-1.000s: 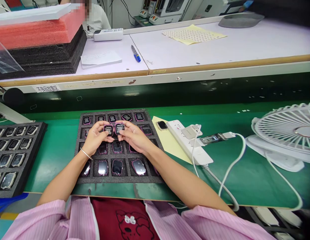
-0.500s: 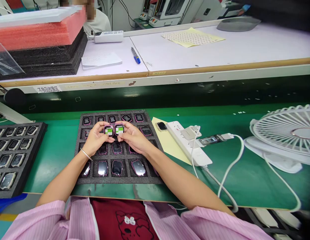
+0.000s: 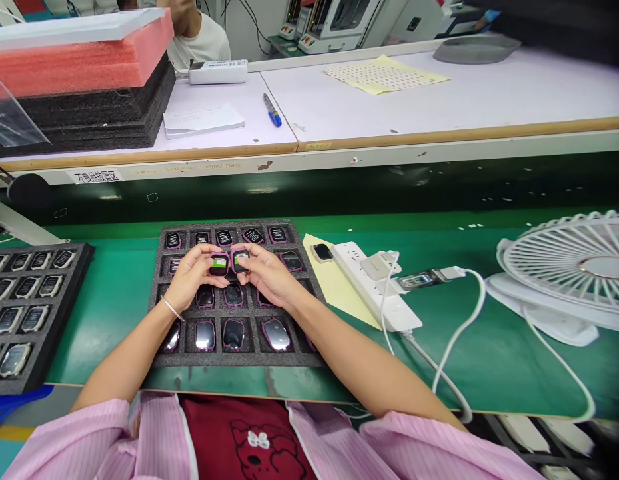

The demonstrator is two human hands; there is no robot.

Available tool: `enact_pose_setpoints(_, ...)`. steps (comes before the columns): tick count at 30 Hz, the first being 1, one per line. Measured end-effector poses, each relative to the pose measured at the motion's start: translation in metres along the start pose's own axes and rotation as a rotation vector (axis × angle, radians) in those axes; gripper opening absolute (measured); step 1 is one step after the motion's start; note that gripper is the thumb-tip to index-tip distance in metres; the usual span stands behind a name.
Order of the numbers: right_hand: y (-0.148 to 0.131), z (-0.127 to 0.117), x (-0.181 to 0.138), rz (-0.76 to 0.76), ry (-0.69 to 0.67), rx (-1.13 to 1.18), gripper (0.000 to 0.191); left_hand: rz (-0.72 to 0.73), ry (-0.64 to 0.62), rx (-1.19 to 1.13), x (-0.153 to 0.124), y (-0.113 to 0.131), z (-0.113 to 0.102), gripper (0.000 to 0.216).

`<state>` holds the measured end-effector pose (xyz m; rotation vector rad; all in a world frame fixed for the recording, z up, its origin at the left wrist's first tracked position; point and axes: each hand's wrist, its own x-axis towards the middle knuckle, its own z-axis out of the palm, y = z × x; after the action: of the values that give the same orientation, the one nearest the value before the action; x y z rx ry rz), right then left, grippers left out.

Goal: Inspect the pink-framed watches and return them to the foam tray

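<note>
Two small smartwatch bodies with purple rims and lit screens are held side by side above a dark foam tray (image 3: 239, 359). My left hand (image 3: 192, 275) is closed on the left smartwatch (image 3: 219, 264), fingers at its edges. The right smartwatch (image 3: 238, 256) is gripped by my right hand (image 3: 266, 272), whose thumb lies over part of the screen. Green and white patches show on both screens. More purple-rimmed watch bodies (image 3: 234, 335) sit in the tray's compartments below and around my hands; some are hidden by the hands and forearms.
At left stands another foam tray (image 3: 64, 313) of watch bodies. To the right are a yellow sheet (image 3: 346, 297) with a single watch (image 3: 322, 252), a white power strip (image 3: 376, 287) with cables, and a white fan (image 3: 574, 267). Foam sheets (image 3: 79, 73) are stacked on the shelf; a person sits beyond.
The green and white pattern on both screens has shrunk to a smaller green and white band. My right thumb has moved onto the right watch's screen. Both hands stay in nearly the same place.
</note>
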<state>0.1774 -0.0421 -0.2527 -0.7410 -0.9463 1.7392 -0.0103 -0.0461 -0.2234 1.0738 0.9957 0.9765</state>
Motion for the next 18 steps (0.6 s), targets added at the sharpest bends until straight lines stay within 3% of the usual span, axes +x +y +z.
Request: enact_pose_setpoints(18,-0.0005,0.0011,-0.0021,-0.042,-0.033,-0.055,0.043,0.026,0.012,0.04,-0.0016,0.0009,0.0027,0.038)
